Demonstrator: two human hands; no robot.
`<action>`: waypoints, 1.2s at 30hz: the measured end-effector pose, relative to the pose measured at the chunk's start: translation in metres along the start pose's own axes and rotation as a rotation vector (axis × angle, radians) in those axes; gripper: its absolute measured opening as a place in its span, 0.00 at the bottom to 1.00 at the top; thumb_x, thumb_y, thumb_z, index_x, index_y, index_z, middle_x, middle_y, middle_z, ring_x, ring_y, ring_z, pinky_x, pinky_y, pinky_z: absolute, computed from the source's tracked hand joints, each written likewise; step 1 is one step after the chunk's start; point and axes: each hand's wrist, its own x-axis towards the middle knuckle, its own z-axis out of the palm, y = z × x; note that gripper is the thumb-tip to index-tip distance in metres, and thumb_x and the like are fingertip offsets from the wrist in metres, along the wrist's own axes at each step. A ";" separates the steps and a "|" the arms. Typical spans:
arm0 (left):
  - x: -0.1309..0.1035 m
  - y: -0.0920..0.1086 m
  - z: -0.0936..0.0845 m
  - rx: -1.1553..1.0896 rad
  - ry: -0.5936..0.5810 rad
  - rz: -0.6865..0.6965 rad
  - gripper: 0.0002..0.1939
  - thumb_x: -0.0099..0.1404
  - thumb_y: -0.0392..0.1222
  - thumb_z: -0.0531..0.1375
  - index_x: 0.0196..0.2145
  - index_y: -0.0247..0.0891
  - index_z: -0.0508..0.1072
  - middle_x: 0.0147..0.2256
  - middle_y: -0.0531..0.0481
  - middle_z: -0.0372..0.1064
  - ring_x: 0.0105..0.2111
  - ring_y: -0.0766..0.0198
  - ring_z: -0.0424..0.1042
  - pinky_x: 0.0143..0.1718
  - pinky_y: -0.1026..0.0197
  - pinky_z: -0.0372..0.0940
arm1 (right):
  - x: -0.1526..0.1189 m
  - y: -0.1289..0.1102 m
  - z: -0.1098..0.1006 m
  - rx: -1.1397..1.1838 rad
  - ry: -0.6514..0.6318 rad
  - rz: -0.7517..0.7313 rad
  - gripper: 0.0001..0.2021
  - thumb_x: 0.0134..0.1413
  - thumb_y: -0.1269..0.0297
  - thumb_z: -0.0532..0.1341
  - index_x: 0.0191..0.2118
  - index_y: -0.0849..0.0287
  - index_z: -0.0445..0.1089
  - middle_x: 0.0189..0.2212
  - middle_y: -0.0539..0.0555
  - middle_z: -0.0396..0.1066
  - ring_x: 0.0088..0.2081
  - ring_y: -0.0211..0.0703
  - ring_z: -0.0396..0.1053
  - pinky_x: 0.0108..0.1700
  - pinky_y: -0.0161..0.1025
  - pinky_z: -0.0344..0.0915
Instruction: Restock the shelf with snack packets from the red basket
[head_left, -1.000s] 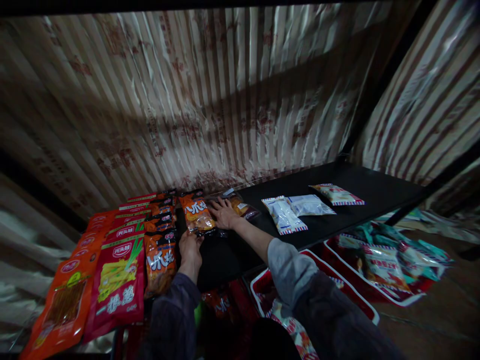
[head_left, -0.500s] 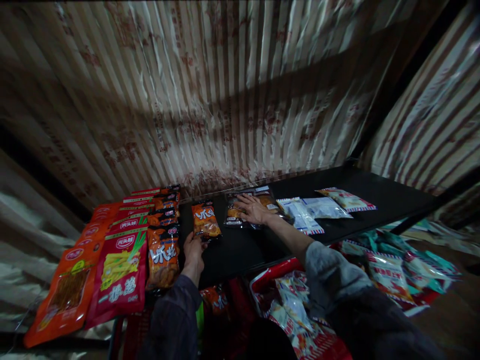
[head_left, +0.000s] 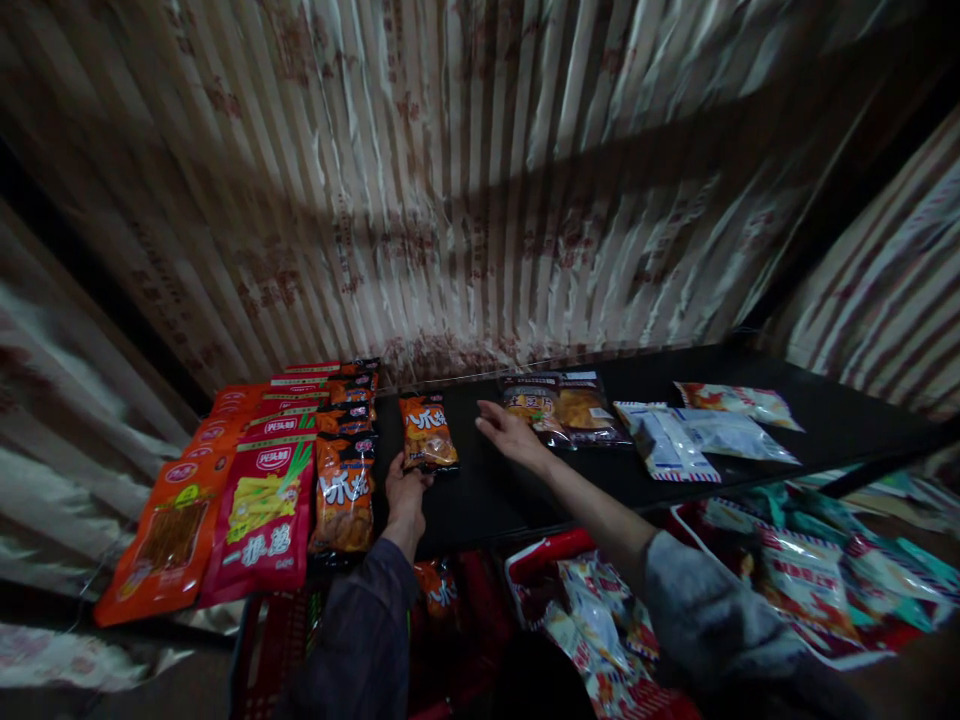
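Observation:
My left hand [head_left: 406, 497] is closed on the lower edge of an orange-and-black snack bag [head_left: 428, 432] lying on the black shelf [head_left: 469, 505]. Fingers outstretched and bare of any object, my right hand [head_left: 514, 438] hovers just right of that bag. Beside its fingers lie two dark brown snack bags with clear windows, a left one [head_left: 531, 404] and a right one [head_left: 589, 412]. A row of matching orange-and-black bags [head_left: 343, 495] overlaps to the left of my left hand.
Pink-red bags [head_left: 259, 510] and orange bags [head_left: 166, 530] line the shelf's left end. Several white bags [head_left: 664, 440] lie toward the right. Below the front edge stand a red basket [head_left: 262, 650] and red containers of packets [head_left: 592, 610]. A striped sheet [head_left: 480, 200] hangs behind.
My right hand has lifted off the brown bags and moved left of them. The brown bags now lie farther from the orange-and-black bag. My left hand stays on its bag.

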 end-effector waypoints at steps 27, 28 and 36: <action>-0.068 0.003 -0.053 0.108 -0.163 -0.026 0.13 0.57 0.26 0.57 0.42 0.32 0.67 0.36 0.45 0.69 0.24 0.73 0.69 0.27 0.68 0.67 | -0.111 -0.075 0.076 0.785 0.198 0.470 0.20 0.38 0.62 0.66 0.43 0.56 0.68 0.31 0.51 0.76 0.33 0.45 0.73 0.30 0.36 0.66; -0.069 0.005 -0.054 0.102 -0.165 -0.029 0.13 0.58 0.27 0.57 0.41 0.32 0.66 0.36 0.44 0.69 0.25 0.73 0.69 0.27 0.68 0.67 | -0.114 -0.078 0.076 0.803 0.211 0.462 0.20 0.38 0.63 0.66 0.42 0.56 0.67 0.31 0.51 0.76 0.33 0.44 0.73 0.30 0.36 0.66; -0.084 0.020 -0.053 0.105 -0.195 -0.074 0.20 0.54 0.25 0.59 0.45 0.34 0.64 0.38 0.45 0.68 0.28 0.71 0.70 0.27 0.67 0.69 | -0.132 -0.098 0.072 0.850 0.231 0.425 0.22 0.34 0.60 0.68 0.41 0.55 0.67 0.28 0.51 0.75 0.31 0.44 0.72 0.28 0.35 0.65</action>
